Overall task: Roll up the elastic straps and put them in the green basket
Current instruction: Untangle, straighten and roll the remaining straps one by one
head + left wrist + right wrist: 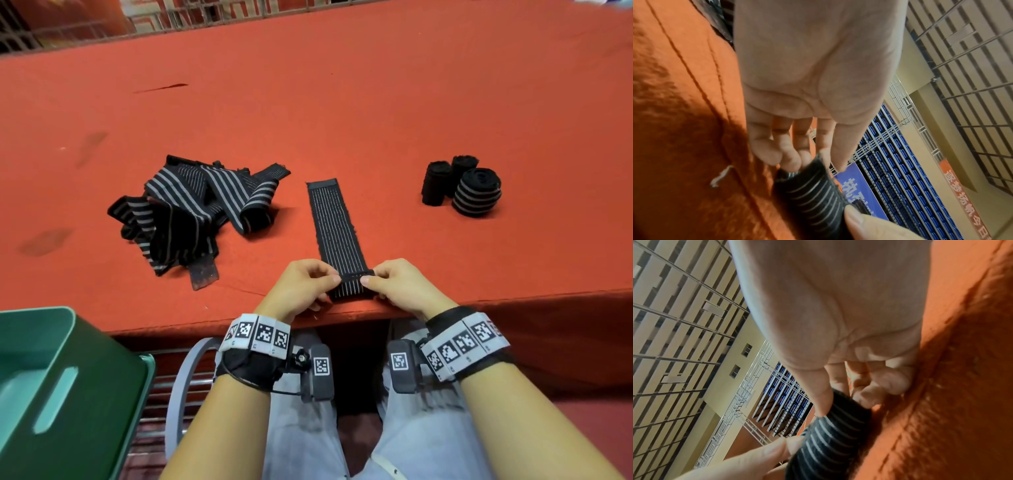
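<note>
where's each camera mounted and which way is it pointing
Head: worn on the head, facing forward and down at the table; shows both forearms, left hand, right hand, the lap.
Left wrist: under the left wrist, looking along the palm to the fingers; hall behind.
Right wrist: the same along the right palm.
Shared: all three show the strap both hands pinch; each wrist view catches the other hand's thumb.

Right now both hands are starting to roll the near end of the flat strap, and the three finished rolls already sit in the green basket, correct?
Not quite. The head view shows the three finished rolls on the red table, not in the green basket. Both the left hand and right hand do pinch the flat strap.
</note>
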A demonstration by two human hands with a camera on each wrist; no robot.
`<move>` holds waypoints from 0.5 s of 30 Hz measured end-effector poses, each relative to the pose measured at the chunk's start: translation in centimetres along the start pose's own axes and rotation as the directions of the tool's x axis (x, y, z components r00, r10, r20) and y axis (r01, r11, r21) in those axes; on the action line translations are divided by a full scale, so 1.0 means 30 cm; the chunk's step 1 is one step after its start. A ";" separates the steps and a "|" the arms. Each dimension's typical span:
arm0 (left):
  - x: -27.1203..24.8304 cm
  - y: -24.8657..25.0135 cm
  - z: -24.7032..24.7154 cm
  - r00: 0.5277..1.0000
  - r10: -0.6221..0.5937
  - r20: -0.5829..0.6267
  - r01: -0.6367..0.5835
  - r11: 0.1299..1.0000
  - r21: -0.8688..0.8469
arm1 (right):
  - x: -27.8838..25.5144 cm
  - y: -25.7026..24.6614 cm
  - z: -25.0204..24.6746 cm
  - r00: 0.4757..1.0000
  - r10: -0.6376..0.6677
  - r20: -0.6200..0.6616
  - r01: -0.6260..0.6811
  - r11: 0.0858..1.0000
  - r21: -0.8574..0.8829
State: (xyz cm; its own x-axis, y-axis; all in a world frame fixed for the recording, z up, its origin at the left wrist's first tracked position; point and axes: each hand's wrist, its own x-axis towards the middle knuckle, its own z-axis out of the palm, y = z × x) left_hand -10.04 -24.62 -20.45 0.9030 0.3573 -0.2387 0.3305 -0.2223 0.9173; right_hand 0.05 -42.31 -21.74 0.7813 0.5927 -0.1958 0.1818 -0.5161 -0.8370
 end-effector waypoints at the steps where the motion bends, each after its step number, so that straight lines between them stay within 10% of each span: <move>1: 0.002 -0.002 0.003 1.000 0.017 -0.001 -0.017 1.000 0.016 | 0.004 0.002 -0.001 1.000 -0.001 -0.005 0.001 1.000 -0.012; 15: 0.043 -0.037 0.038 0.975 0.211 -0.077 -0.161 0.896 0.414 | 0.045 0.019 0.034 0.985 -0.134 -0.105 0.108 0.969 -0.222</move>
State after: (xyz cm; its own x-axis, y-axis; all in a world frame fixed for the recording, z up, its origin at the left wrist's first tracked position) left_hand -8.93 -24.95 -22.13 0.9284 0.3714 -0.0150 0.2645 -0.6318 0.7286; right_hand 0.61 -41.18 -23.00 0.8082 0.5883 -0.0273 0.3929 -0.5731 -0.7191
